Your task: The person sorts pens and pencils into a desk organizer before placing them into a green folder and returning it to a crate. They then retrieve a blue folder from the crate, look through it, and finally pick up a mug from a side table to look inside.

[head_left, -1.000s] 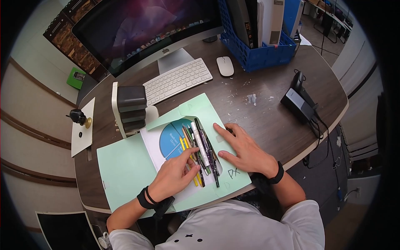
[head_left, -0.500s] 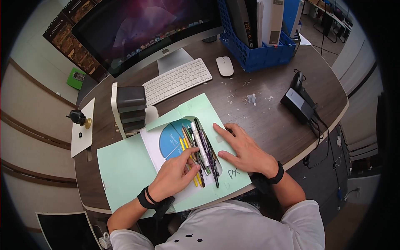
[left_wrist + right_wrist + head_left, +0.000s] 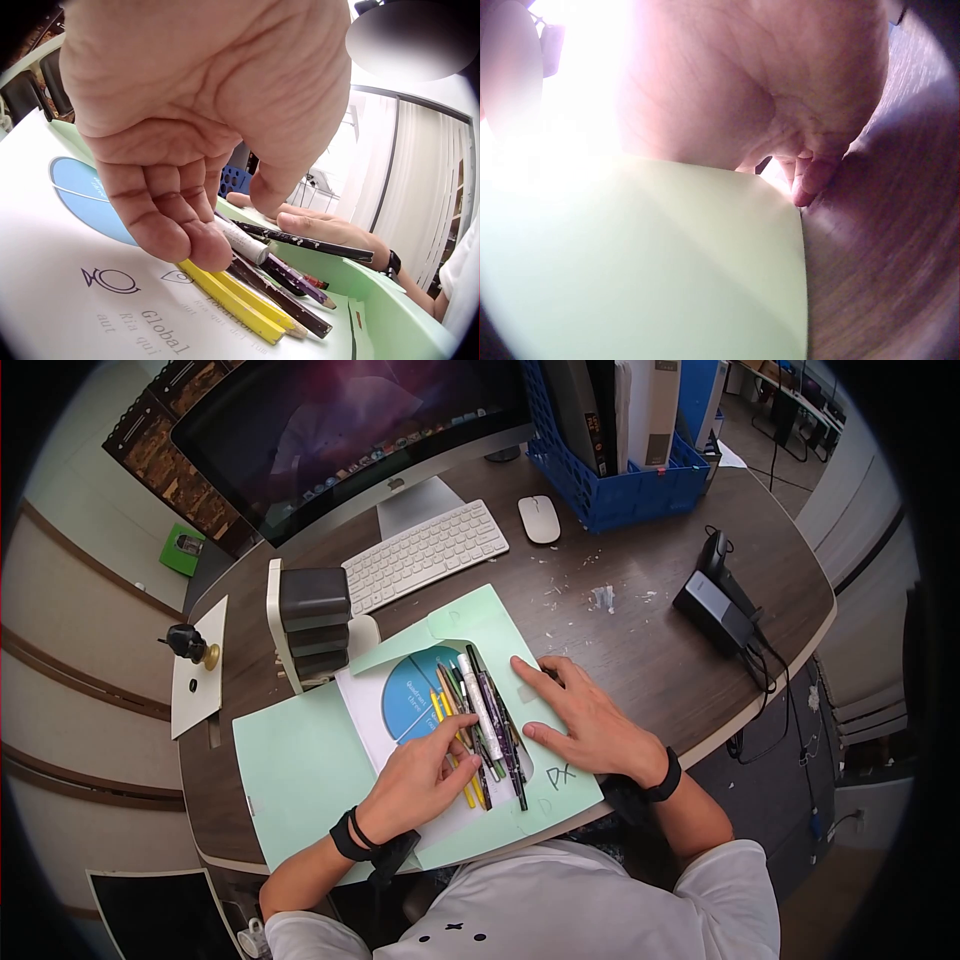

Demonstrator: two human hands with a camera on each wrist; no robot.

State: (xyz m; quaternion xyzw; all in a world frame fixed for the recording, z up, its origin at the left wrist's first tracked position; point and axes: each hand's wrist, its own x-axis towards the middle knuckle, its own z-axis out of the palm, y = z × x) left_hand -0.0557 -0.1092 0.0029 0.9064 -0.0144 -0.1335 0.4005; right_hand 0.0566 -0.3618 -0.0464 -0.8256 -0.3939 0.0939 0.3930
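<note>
A light green folder (image 3: 290, 770) lies spread on the desk, holding a white printed sheet (image 3: 60, 270) with a blue circle. A bundle of pencils and pens rests on it: yellow pencils (image 3: 236, 307), dark speckled pencils (image 3: 289, 300) and a white marker (image 3: 470, 670). My left hand (image 3: 415, 775) is over the bundle, fingers loosely bent and touching it, thumb apart from the fingertips. My right hand (image 3: 595, 730) lies on the folder's right flap beside the bundle. Its thumb and index finger stretch across the flap; the other fingers reach past the edge onto the desk.
Behind the folder are a white keyboard (image 3: 430, 555), a mouse (image 3: 540, 519) and a monitor (image 3: 350, 440). A blue basket (image 3: 640, 498) of binders stands at the back. Black devices with cables (image 3: 715, 608) sit right; a dark organizer (image 3: 315, 595) stands left. Paper scraps (image 3: 603, 597) dot the desk.
</note>
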